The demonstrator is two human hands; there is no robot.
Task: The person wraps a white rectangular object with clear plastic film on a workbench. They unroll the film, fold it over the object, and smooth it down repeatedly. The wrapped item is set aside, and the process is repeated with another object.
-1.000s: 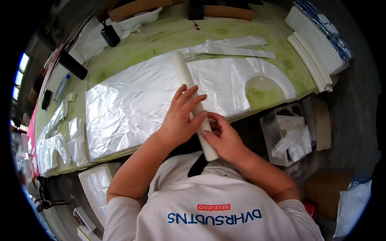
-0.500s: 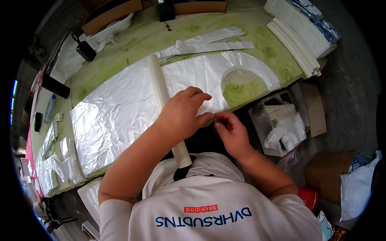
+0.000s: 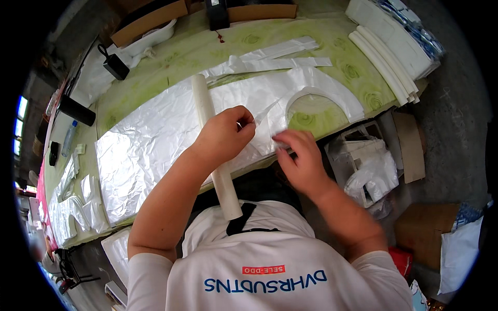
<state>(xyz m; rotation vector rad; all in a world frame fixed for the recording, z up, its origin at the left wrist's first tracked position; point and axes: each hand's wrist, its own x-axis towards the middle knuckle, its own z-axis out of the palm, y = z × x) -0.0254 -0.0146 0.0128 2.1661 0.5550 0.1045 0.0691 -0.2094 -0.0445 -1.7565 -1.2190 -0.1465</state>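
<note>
A sheet of shiny white plastic film (image 3: 150,140) lies across the table, with a rounded cut-out bordered by a curved band at its right end. Across the film rests a long whitish tube (image 3: 203,98), its near end jutting past the table edge toward my waist. My left hand (image 3: 225,132) is over the tube and film, thumb and fingers curled together in a pinch; whatever they grip is too small to make out. Just left of the cut-out, my right hand (image 3: 305,158) is at the film's near edge, thumb and index finger apart, fingertips close to the film.
Loose film strips (image 3: 280,59) lie beyond the sheet. Whitish tubes (image 3: 384,65) sit at the far right beside a white box (image 3: 391,36). Folded film pieces (image 3: 93,202), a bottle (image 3: 69,139) and a black cylinder (image 3: 77,110) occupy the left. A bin (image 3: 358,155) stands below the right edge.
My hands, close together at the film's near edge before, have parted. The left has moved back left and curled; the right has risen slightly over the film. The tube's near end has shifted slightly left.
</note>
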